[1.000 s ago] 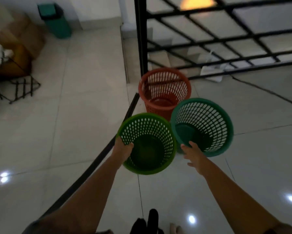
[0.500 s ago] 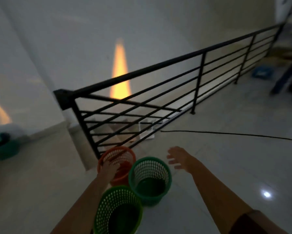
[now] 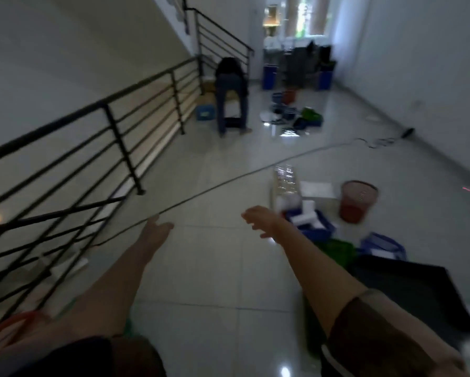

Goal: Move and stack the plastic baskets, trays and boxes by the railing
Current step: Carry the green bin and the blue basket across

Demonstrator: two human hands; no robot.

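Red basket (image 3: 358, 200) stood at two o'clock beside blue trays (image 3: 314, 227); both hands, left (image 3: 156, 232) and right (image 3: 262, 220), were released and empty, apparently reaching toward that pile.

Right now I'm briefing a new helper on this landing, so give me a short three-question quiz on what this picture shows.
1. True or false: the left hand has a grip on a basket.
2. Which lies nearer the right hand: A) the round red perforated plastic basket, B) the blue plastic tray holding white pieces, C) the blue plastic crate by the black metal railing?
3. Fill in: the thin dark cable runs across the pale tiled ____.

Key: 1 false, both hands are open and hold nothing. 2 B. 3 floor.
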